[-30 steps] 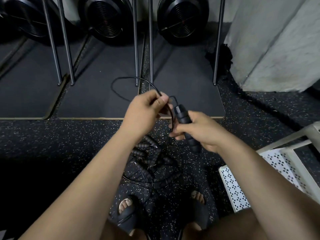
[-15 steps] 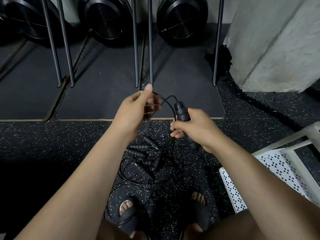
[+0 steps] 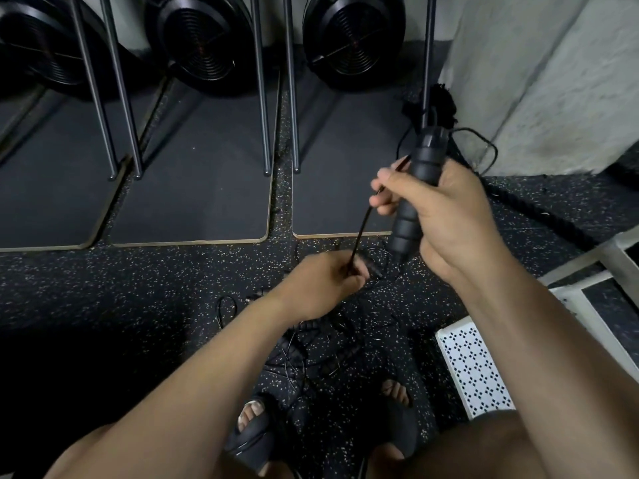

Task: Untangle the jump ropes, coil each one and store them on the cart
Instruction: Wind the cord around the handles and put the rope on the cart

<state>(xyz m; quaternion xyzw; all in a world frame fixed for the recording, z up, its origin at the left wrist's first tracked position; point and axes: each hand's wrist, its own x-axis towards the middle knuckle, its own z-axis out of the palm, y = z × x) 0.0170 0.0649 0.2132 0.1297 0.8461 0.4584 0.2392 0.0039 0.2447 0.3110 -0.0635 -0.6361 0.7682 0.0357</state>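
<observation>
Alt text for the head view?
The right hand grips a black jump rope handle while the left hand holds a cord, above a tangle of ropes on the speckled floor. A white cart stands at right.

Well beyond the fingers [image 3: 385, 202], three black fan wheels [image 3: 352, 36] stand along the wall, with thin metal rails [image 3: 262, 98] slanting down onto dark mats [image 3: 193, 188]. Below the fingers lies speckled rubber floor [image 3: 121, 281]. To their right rises a pale concrete wall [image 3: 553, 81], with a thick black rope [image 3: 539, 212] trailing along its foot.
</observation>
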